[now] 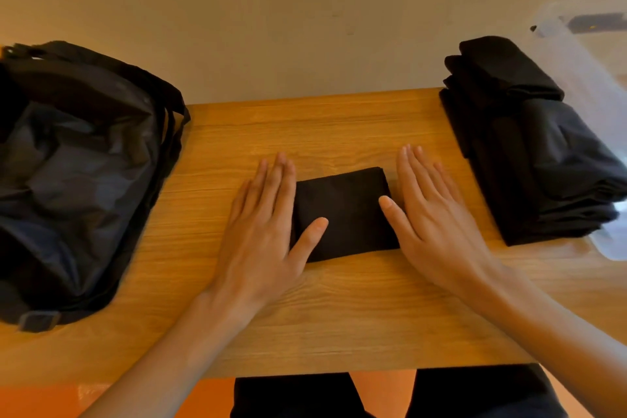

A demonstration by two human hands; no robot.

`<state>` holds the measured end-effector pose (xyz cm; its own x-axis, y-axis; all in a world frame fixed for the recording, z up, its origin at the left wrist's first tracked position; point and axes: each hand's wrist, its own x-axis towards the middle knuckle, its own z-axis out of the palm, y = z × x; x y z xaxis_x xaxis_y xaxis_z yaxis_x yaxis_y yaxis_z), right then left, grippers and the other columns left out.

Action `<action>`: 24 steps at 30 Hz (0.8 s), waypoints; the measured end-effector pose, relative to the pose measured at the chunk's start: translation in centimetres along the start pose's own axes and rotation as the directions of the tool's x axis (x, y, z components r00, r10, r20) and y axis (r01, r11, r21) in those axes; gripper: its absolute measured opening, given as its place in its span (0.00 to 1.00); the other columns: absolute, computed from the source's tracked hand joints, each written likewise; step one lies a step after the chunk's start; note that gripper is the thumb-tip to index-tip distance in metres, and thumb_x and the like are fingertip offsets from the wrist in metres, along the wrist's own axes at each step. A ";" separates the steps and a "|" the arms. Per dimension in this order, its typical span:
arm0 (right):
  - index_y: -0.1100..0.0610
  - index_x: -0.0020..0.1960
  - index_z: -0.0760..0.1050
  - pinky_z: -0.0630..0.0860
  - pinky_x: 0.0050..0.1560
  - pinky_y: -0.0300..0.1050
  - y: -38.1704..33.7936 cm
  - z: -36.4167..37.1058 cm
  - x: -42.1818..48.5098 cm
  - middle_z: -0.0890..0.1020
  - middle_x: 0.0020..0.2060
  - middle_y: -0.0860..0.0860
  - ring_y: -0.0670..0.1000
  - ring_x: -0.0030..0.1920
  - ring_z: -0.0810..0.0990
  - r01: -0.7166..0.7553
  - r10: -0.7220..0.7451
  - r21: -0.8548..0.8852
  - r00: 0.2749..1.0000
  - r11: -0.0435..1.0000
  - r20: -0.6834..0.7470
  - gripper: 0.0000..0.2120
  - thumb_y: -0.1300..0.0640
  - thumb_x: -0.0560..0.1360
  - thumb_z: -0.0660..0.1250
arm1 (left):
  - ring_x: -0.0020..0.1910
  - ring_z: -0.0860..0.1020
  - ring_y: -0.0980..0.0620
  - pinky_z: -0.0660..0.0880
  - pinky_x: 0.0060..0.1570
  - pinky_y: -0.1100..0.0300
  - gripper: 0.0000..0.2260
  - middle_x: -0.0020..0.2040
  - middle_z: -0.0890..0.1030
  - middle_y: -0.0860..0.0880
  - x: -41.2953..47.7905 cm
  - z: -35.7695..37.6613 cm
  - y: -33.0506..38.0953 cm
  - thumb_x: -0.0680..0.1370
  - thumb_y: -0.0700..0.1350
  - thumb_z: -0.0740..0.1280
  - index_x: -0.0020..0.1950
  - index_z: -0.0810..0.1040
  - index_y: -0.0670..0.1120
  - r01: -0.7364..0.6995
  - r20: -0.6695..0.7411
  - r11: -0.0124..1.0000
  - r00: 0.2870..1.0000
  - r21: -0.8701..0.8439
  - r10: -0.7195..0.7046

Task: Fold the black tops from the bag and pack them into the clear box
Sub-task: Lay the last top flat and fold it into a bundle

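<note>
Your left grip (261, 227) lies flat and open, fingers straight, along the left edge of the folded black top (342, 214), with the thumb resting on the cloth. Your right grip (437, 224) is flat and open too, on the top's right edge, thumb touching the fabric.

The top is a small neat rectangle on the tabletop (339, 316), between your two grips.

Well to its right stands a stack of folded black tops (529, 153) against the clear box (610, 244) — the box is too blurred to tell whether its walls enclose the stack.

Well to the top's left sits the open black bag (78, 180), with dark crumpled fabric inside — lining or more tops, you cannot tell.
</note>
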<state>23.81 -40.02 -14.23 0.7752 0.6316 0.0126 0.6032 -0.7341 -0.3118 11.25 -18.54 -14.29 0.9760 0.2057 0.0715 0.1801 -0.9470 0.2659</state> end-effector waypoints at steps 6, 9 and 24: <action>0.56 0.83 0.50 0.41 0.82 0.52 -2.6 0.2 1.2 0.49 0.83 0.53 0.49 0.82 0.40 0.315 -0.318 -0.119 0.948 0.942 -0.004 0.33 0.38 0.85 0.40 | 0.82 0.39 0.53 0.46 0.82 0.49 0.36 0.84 0.43 0.49 0.3 0.8 1.2 0.83 0.68 0.40 0.84 0.47 0.46 -0.160 0.032 0.985 0.987 0.062 0.158; 0.55 0.83 0.47 0.38 0.81 0.51 -2.4 1.0 1.8 0.49 0.83 0.51 0.46 0.82 0.37 0.322 -0.311 -0.135 0.946 0.937 0.093 0.35 0.36 0.83 0.37 | 0.82 0.38 0.53 0.46 0.81 0.49 0.36 0.84 0.40 0.51 0.4 1.5 0.4 0.82 0.68 0.38 0.84 0.44 0.48 -0.133 0.079 0.989 0.989 0.065 0.128; 0.55 0.83 0.47 0.38 0.78 0.48 -1.7 1.4 -1.8 0.56 0.82 0.52 0.54 0.82 0.47 0.077 -0.075 -0.126 0.997 0.989 0.018 0.37 0.34 0.82 0.36 | 0.80 0.33 0.61 0.42 0.81 0.50 0.36 0.82 0.35 0.58 2.1 1.0 0.5 0.80 0.69 0.41 0.83 0.38 0.54 -0.252 0.230 0.967 0.940 -0.024 0.251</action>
<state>21.10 -39.54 -15.06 0.7241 0.6895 0.0191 0.6799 -0.7088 -0.1878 13.49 -18.78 -14.96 0.9910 -0.1012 -0.0874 -0.0751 -0.9620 0.2624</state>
